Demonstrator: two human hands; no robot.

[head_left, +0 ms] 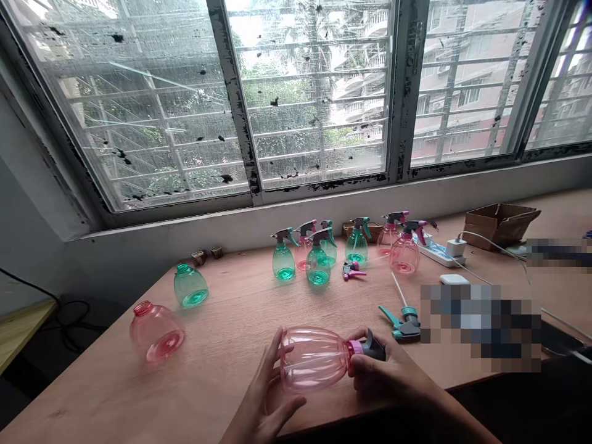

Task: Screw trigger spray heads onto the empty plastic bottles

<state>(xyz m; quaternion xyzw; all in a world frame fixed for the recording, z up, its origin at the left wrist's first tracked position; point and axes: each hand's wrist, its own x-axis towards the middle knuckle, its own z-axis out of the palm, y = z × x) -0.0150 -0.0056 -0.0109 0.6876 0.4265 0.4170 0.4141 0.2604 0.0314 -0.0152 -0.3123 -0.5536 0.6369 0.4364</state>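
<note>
A clear pink spray bottle (314,361) lies sideways between my hands, above the table's near edge. My left hand (267,391) cups its base, with the fingers behind it and the thumb below. At the neck, my right hand (388,367) grips the dark grey spray head (374,347) with its pink collar. The head sits on the bottle's neck; whether it is screwed tight I cannot tell. Just beyond my right hand lies a loose teal and grey spray head (407,324) with its tube pointing away. A pink and grey spray head (353,271) lies farther back.
An open pink bottle (157,333) and an open green bottle (190,287) stand at left without heads. Several green and pink spray bottles (319,265) with heads stand near the window. A power strip (439,253), white case (454,280) and cardboard box (497,228) are at right.
</note>
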